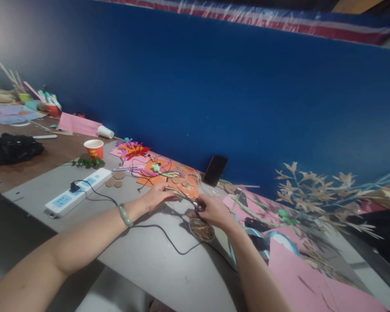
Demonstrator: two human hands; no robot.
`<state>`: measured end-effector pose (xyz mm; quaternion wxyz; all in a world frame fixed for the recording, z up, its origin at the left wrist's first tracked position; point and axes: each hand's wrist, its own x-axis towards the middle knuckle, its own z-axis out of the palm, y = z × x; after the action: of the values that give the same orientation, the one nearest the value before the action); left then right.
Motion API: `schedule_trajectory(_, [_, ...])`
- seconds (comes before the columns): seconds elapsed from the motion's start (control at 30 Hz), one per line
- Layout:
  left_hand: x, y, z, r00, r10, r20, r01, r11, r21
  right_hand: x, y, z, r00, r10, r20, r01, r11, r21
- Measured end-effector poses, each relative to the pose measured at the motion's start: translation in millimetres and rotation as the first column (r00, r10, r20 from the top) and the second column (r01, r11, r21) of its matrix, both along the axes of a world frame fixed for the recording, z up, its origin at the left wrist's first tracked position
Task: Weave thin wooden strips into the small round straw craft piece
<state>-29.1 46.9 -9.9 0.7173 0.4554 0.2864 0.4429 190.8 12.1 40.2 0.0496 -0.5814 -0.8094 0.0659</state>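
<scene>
My left hand (157, 196), with a pale bangle at the wrist, pinches a thin tan strip (173, 190) over the grey tabletop. Close by on the right, my right hand (212, 209) is closed around a dark slender tool (195, 203) whose narrow end points toward the left fingers. Blur and the fingers hide what kind of tool it is. Just below the right hand lies a round brown piece (201, 229) with a pale rim. An orange sheet (146, 181) with cords and small bits on it lies behind both hands.
A white power strip (79, 193) is on the left, and a black cable (169, 238) crosses the table front. Farther back are a red paper cup (94, 148), several cork-coloured discs (118, 175) and a leaning phone (215, 170). Pink sheets (299, 268) and dried-flower-like stems (303, 190) fill the right.
</scene>
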Motion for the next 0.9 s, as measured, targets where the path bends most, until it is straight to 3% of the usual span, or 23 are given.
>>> schedule_trajectory(0.2, [-0.3,-1.9,4.2,0.998,-0.034,-0.046,0.036,0.999,0.039,0.1,-0.3,0.3,1.0,0.009,0.002,-0.009,1.0,-0.004])
schedule_trajectory(0.5, [0.3,-1.8,1.9,1.0,0.02,-0.016,-0.019,1.0,0.024,0.2,0.0,-0.8,1.0,0.004,-0.021,-0.004,1.0,-0.019])
schedule_trajectory(0.9, [0.5,-2.4,2.8,0.999,-0.002,-0.032,0.001,1.0,-0.005,0.5,-0.2,-1.4,1.0,-0.019,-0.025,0.018,0.999,-0.042])
